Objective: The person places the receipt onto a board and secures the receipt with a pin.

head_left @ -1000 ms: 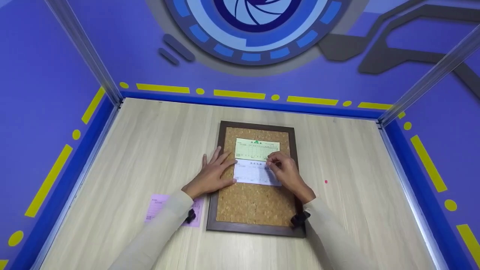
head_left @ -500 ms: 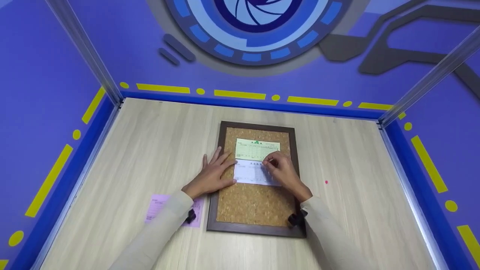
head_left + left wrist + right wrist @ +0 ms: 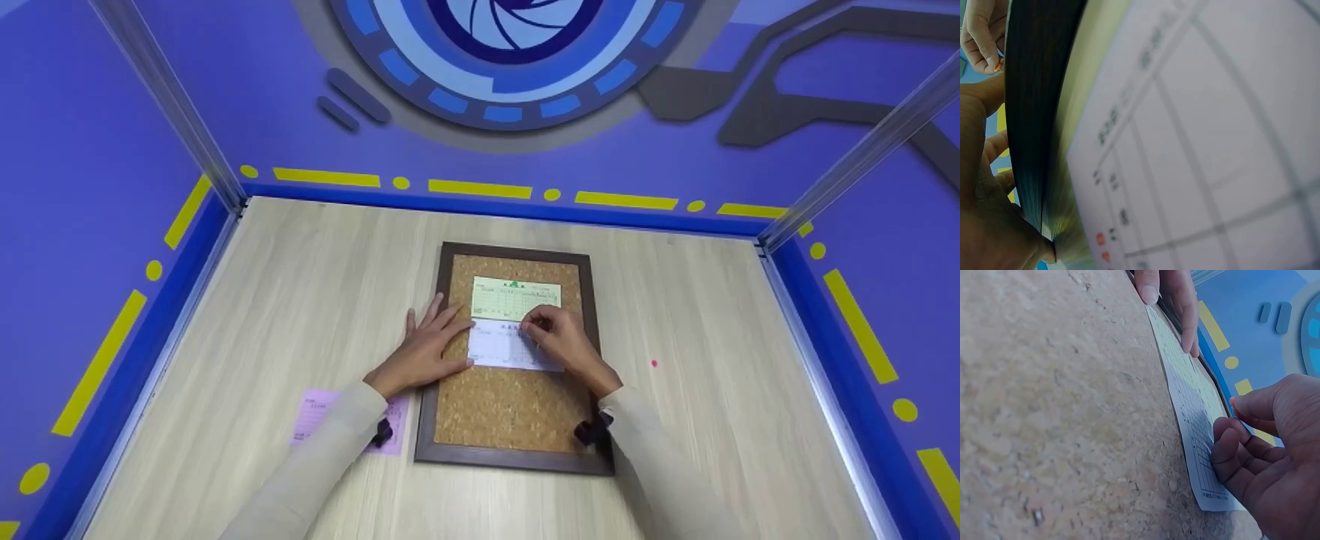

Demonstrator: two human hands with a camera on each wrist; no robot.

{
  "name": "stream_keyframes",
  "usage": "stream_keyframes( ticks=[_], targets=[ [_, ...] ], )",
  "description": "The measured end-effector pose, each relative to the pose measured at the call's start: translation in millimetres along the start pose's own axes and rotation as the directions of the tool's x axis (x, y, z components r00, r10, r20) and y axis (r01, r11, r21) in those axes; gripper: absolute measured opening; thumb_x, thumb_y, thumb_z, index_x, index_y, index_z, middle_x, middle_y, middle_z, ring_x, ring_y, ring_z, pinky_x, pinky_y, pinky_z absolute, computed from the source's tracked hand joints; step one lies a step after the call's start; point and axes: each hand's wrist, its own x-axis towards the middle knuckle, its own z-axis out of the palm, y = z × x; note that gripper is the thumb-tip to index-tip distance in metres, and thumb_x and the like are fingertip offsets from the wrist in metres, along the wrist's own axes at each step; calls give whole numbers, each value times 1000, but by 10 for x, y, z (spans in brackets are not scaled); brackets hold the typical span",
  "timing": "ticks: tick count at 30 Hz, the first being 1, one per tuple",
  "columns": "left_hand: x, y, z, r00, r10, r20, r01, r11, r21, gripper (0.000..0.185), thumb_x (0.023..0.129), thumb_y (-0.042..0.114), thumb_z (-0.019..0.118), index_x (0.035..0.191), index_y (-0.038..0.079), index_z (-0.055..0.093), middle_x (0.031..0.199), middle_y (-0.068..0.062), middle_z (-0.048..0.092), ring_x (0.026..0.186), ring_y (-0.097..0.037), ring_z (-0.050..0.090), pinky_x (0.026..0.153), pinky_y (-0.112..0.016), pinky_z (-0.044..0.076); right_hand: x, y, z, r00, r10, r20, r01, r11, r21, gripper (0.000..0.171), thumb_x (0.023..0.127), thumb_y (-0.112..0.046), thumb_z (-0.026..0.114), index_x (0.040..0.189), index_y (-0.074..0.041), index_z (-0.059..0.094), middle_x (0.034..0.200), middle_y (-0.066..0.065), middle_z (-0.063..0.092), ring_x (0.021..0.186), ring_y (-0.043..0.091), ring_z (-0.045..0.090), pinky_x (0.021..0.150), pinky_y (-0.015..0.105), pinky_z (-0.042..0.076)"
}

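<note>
Green slip (image 3: 516,298) already pinned; right hand (image 3: 559,341) pinching an orange pushpin (image 3: 997,67) over white slip (image 3: 504,348), left hand (image 3: 424,346) pressing flat; pink slip (image 3: 321,407) waiting.

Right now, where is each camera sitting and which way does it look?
Head: sits up high, looks forward and down at the cork board on the table; both sleeves, left hand and right hand show.
Left wrist: sits low by the board's frame, looks across the white slip; left palm shows.
Right wrist: sits low over the cork, looks toward the wall; right hand's curled fingers show.
Shared: both wrist views show the other hand; all show the white slip.
</note>
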Motion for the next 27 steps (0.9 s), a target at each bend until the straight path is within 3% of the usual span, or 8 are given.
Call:
stream_keyframes(
  ticks=[8, 18, 27],
  targets=[
    [-1, 10, -11, 1000, -5, 10, 5, 1000, -2, 70, 100, 52, 74, 159, 18, 59, 180, -15, 31, 169, -47, 2, 120, -88, -2, 48, -20, 42, 999, 48, 24, -49, 998, 25, 5, 100, -5, 79, 95, -5, 80, 89, 0, 72, 81, 13, 60, 69, 25, 47],
    [5, 3, 2, 1000, 13, -2, -13, 1000, -1, 69, 100, 51, 75, 157, 16, 60, 178, -16, 33, 168, -49, 3, 117, -91, 0, 85, 16, 66, 997, 68, 32, -67, 997, -31, 5, 99, -6, 81, 94, -7, 82, 88, 0, 76, 79, 12, 60, 71, 25, 46],
    [8, -9, 10, 1000, -17, 11, 17, 1000, 7, 70, 100, 54, 74, 158, 19, 59, 180, -12, 31, 170, -44, 1, 120, -88, -1, 106, 42, 74, 994, 104, 31, -105, 994, 41, 5, 98, -6, 80, 94, -4, 82, 88, 0, 76, 77, 11, 60, 70, 24, 46]
  ],
)
